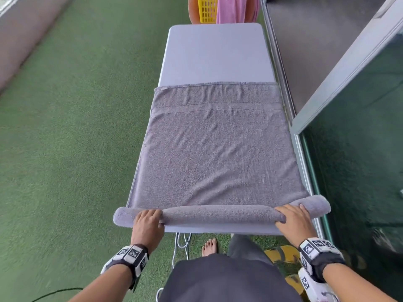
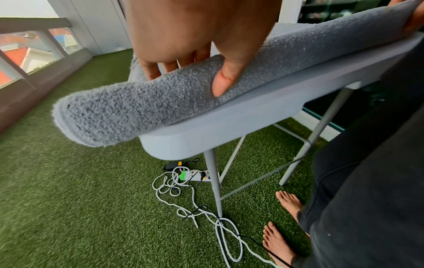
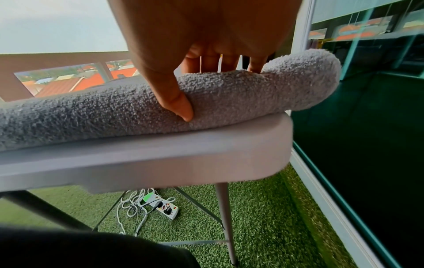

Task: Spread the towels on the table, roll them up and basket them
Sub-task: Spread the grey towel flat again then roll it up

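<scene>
A grey towel (image 1: pixel 216 149) lies spread along the white table (image 1: pixel 216 55), its near end rolled into a thick tube (image 1: pixel 220 214) at the table's front edge. My left hand (image 1: pixel 148 219) grips the roll (image 2: pixel 142 107) near its left end, fingers over the top and thumb on the near side. My right hand (image 1: pixel 292 216) grips the roll (image 3: pixel 229 96) near its right end the same way. Both ends of the roll overhang the table's sides. A yellow basket (image 1: pixel 207 9) stands beyond the table's far end with a pink towel (image 1: pixel 235 9) beside it.
Green artificial turf (image 1: pixel 76 127) covers the floor to the left. A glass door and metal frame (image 1: pixel 349 105) run close along the table's right side. Under the table lie a power strip (image 2: pixel 197 175) and tangled white cables (image 2: pixel 206 208). My bare feet (image 2: pixel 284 221) stand near the table legs.
</scene>
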